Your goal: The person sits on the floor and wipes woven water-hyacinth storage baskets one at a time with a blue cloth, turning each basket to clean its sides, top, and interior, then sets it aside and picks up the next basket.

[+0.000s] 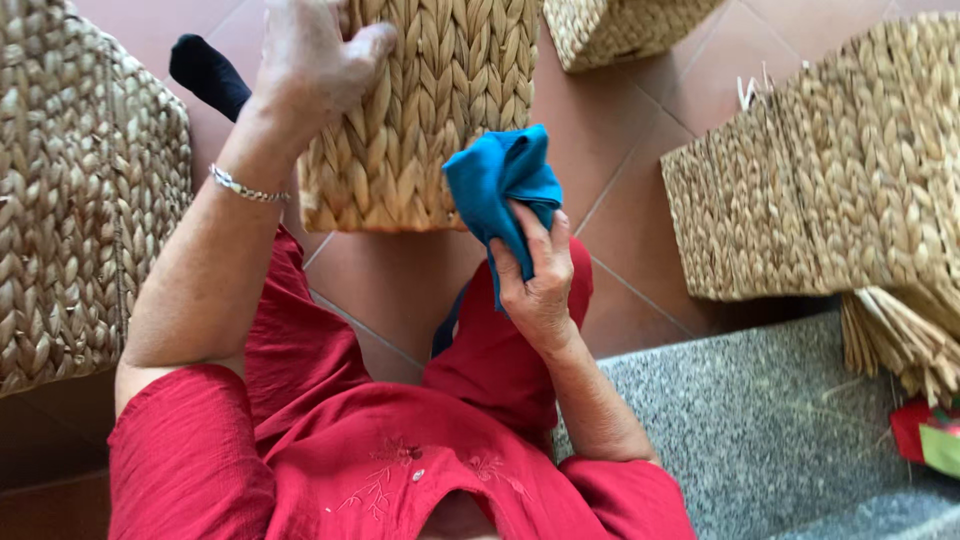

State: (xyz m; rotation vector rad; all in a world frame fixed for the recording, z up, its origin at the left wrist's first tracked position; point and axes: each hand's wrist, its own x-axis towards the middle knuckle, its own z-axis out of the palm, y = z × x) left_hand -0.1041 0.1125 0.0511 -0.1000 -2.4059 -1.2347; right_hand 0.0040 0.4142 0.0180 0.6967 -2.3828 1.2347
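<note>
Resting upright at twelve o'clock, the woven basket (425, 110), bottom edge above the red-clad lap. Pressing against its lower right face, at about four o'clock of it, a bunched blue cloth (502, 185). Gripping that cloth from below, the right hand (537, 285), fingers closed around the folds, forearm rising from five o'clock. Clasping the basket's left edge at eleven o'clock, the left hand (315, 60), thumb across the weave, braceleted wrist bent, forearm slanting from seven o'clock.

Home setting: terracotta floor tiles (640, 130), granite step (760, 430), woven baskets (830, 190).
</note>
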